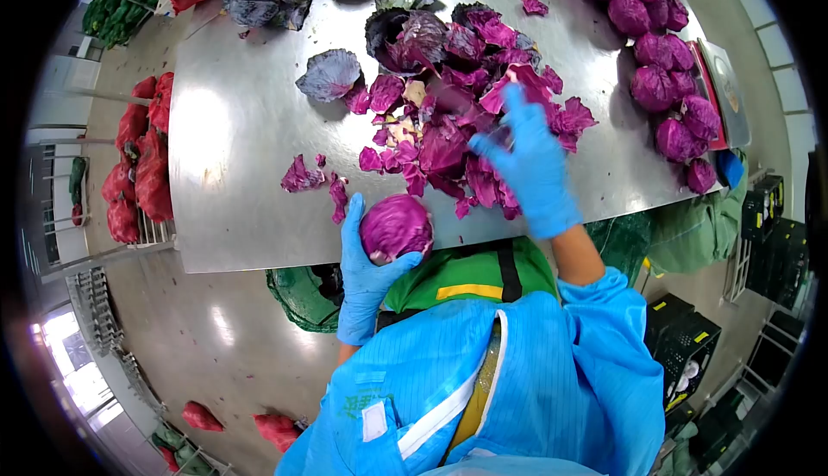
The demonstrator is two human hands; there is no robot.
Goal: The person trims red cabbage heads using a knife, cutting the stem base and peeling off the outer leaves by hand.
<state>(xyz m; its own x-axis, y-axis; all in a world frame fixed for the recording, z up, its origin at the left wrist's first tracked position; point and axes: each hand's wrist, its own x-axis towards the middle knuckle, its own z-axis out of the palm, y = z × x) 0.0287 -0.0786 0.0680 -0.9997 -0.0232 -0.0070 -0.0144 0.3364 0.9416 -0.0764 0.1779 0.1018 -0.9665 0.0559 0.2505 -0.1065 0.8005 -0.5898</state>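
Gloved in blue, my left hand (pixel 366 273) is wrapped round a peeled purple cabbage (pixel 397 228) at the table's near edge. My right hand (pixel 532 161), also in a blue glove, is over the right side of a pile of torn purple leaves (pixel 442 144). Its fingers are partly spread and blurred, and whether something thin is between them cannot be made out. Pale core pieces (pixel 402 131) lie among the leaves. A dark outer leaf (pixel 329 75) rests left of the pile.
Peeled cabbages (pixel 653 88) line the right side of the metal table (pixel 250 209), beside a red and clear tray (pixel 724 92). Dark unpeeled cabbages (pixel 259 0) stand at the far left. Red sacks (pixel 151 174) are beyond the left edge, black crates (pixel 686 347) at lower right.
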